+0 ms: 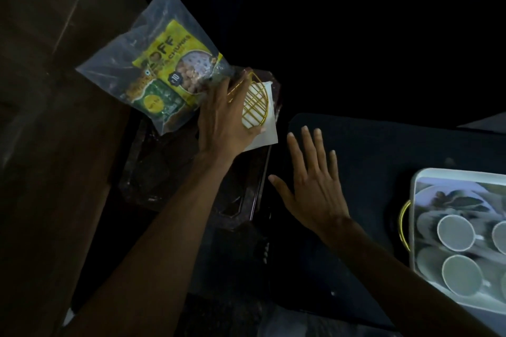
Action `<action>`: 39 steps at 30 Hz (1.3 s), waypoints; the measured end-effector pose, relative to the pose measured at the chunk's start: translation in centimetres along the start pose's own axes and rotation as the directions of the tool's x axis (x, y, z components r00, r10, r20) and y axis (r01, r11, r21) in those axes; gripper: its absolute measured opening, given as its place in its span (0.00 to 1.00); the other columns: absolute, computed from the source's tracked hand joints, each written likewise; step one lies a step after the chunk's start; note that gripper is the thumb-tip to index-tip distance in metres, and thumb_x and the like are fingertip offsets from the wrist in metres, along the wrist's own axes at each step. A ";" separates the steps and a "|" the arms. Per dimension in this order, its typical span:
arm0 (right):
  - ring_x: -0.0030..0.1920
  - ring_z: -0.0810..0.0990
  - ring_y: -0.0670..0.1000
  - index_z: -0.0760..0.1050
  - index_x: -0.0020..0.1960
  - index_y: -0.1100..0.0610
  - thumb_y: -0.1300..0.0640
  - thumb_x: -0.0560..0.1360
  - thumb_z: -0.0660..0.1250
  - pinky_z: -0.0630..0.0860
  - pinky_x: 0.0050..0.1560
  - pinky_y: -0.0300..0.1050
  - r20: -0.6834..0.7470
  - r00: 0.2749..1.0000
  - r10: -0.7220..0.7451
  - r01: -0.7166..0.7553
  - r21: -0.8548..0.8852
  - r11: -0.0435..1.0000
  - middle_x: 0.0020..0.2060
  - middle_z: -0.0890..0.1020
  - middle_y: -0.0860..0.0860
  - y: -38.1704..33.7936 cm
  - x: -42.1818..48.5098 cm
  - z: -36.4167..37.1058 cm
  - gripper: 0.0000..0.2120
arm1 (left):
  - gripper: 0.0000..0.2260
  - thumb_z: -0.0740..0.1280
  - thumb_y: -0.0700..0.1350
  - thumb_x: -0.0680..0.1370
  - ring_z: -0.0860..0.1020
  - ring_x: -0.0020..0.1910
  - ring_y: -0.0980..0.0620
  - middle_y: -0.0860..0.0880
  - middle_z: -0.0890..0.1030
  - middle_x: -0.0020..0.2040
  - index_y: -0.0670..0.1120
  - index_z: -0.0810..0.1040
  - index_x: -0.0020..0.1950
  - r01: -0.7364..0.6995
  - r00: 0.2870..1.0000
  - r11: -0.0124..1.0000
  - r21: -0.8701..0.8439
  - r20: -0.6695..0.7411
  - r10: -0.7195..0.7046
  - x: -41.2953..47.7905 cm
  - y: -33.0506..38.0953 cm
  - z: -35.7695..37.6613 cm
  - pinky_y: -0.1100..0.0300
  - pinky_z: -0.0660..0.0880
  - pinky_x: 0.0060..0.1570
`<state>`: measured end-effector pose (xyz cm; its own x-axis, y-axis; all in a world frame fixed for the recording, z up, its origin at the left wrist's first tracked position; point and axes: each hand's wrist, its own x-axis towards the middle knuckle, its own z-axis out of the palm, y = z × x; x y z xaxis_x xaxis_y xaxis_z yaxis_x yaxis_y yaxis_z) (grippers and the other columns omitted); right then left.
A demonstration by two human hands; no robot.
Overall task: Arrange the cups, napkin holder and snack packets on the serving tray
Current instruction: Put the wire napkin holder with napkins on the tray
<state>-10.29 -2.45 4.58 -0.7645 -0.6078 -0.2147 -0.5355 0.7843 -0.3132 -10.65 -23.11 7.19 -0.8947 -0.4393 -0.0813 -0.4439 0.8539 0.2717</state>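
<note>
A clear snack packet (161, 68) with a yellow and green label hangs tilted at the upper left. My left hand (223, 120) grips its lower right corner, fingers curled round the plastic. The same hand lies over a gold wire napkin holder (256, 104) holding white napkins (264, 135); whether it also grips the holder is unclear. My right hand (309, 180) hovers flat and open with spread fingers, holding nothing. At the right edge a white serving tray (414, 216) with a gold handle (404, 224) holds white cups (456, 232), partly cut off by the frame.
The scene is very dim. A dark glossy tray-like piece (153, 183) lies beneath my left forearm and the napkin holder. A dark counter (369, 150) stretches between it and the white tray. Brown wooden furniture (41, 145) fills the left side.
</note>
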 end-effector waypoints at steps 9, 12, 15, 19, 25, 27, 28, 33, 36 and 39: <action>0.80 0.41 0.50 0.46 0.80 0.55 0.39 0.80 0.56 0.55 0.77 0.60 -0.020 0.998 0.059 -0.055 0.176 0.983 0.80 0.49 0.53 1.5 -0.4 -0.3 0.37 | 0.41 0.78 0.56 0.68 0.72 0.70 0.42 0.43 0.72 0.72 0.49 0.67 0.78 -0.082 0.991 0.995 -0.048 -0.108 0.077 -0.2 -0.7 -0.1 0.46 0.75 0.64; 0.80 0.43 0.50 0.50 0.79 0.56 0.41 0.80 0.58 0.57 0.77 0.58 -0.044 0.997 0.061 -0.048 0.249 0.967 0.80 0.53 0.52 1.7 -0.4 -0.9 0.35 | 0.40 0.78 0.56 0.66 0.72 0.70 0.42 0.43 0.73 0.72 0.47 0.71 0.75 -0.093 0.975 0.988 -0.126 -0.213 0.065 -1.1 -0.8 -0.7 0.48 0.74 0.67; 0.79 0.54 0.51 0.57 0.78 0.57 0.46 0.80 0.61 0.64 0.75 0.54 -0.102 0.991 0.084 -0.032 0.433 0.901 0.77 0.60 0.54 1.6 -0.5 -2.2 0.31 | 0.38 0.77 0.58 0.66 0.71 0.73 0.47 0.46 0.73 0.73 0.50 0.72 0.74 -0.058 0.951 0.952 -0.299 -0.305 -0.038 -3.3 0.0 -1.4 0.60 0.69 0.68; 0.66 0.73 0.41 0.66 0.73 0.54 0.47 0.80 0.63 0.76 0.62 0.38 -0.149 0.972 0.184 -0.018 0.730 0.683 0.69 0.72 0.48 1.8 -1.4 -4.9 0.24 | 0.37 0.80 0.55 0.67 0.76 0.69 0.52 0.49 0.77 0.70 0.52 0.72 0.73 0.055 0.948 0.710 -0.702 -0.185 -0.257 -7.2 3.2 -1.6 0.52 0.79 0.63; 0.59 0.80 0.39 0.73 0.68 0.47 0.41 0.78 0.63 0.79 0.59 0.44 0.096 0.980 0.176 -0.152 0.929 0.339 0.59 0.82 0.43 4.7 -5.7 -8.6 0.21 | 0.25 0.78 0.46 0.70 0.82 0.58 0.62 0.62 0.84 0.59 0.56 0.78 0.65 0.173 0.921 0.290 -0.941 0.050 -0.387 -13.6 12.0 -1.1 0.70 0.79 0.51; 0.57 0.82 0.42 0.74 0.66 0.47 0.42 0.78 0.64 0.79 0.59 0.51 0.153 0.975 0.159 -0.197 0.928 0.315 0.57 0.83 0.43 6.6 -7.6 -9.3 0.19 | 0.25 0.79 0.46 0.69 0.83 0.57 0.62 0.62 0.85 0.57 0.54 0.79 0.65 0.218 0.905 0.222 -0.950 0.112 -0.410 -15.1 14.7 -0.4 0.71 0.78 0.49; 0.56 0.83 0.42 0.75 0.65 0.47 0.43 0.78 0.64 0.80 0.59 0.52 0.165 0.974 0.155 -0.207 0.926 0.316 0.56 0.84 0.43 7.6 -8.6 -9.6 0.18 | 0.26 0.80 0.46 0.68 0.83 0.56 0.62 0.62 0.85 0.56 0.53 0.79 0.65 0.235 0.900 0.187 -0.954 0.141 -0.413 -15.8 16.1 -0.1 0.71 0.79 0.47; 0.55 0.83 0.43 0.77 0.64 0.46 0.48 0.80 0.64 0.81 0.57 0.51 0.171 0.967 0.191 -0.234 0.894 0.382 0.53 0.85 0.43 13.3 -13.1 -11.0 0.14 | 0.21 0.75 0.37 0.72 0.84 0.51 0.64 0.62 0.86 0.52 0.47 0.78 0.64 0.284 0.925 0.185 -0.941 0.217 -0.313 -18.4 22.1 2.0 0.73 0.78 0.41; 0.54 0.84 0.44 0.78 0.63 0.46 0.51 0.81 0.63 0.81 0.55 0.51 0.140 0.958 0.250 -0.238 0.873 0.425 0.53 0.85 0.43 16.8 -15.4 -12.0 0.12 | 0.21 0.77 0.39 0.72 0.84 0.52 0.63 0.61 0.86 0.53 0.48 0.78 0.63 0.308 0.935 0.203 -0.929 0.257 -0.244 -19.3 26.0 3.5 0.73 0.78 0.42; 0.51 0.84 0.41 0.78 0.59 0.40 0.51 0.81 0.63 0.82 0.50 0.44 0.080 0.942 0.326 -0.234 0.854 0.465 0.50 0.85 0.40 20.2 -17.7 -13.1 0.11 | 0.26 0.78 0.51 0.68 0.81 0.60 0.61 0.57 0.82 0.63 0.52 0.78 0.65 0.335 0.936 0.245 -0.910 0.291 -0.199 -19.8 30.4 4.4 0.67 0.80 0.51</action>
<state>-12.32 25.78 14.20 -0.8659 -0.3269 -0.3787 0.2361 0.4005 -0.8854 -6.69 12.76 12.81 -0.7634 -0.5000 -0.4089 -0.3628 -0.1918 0.9119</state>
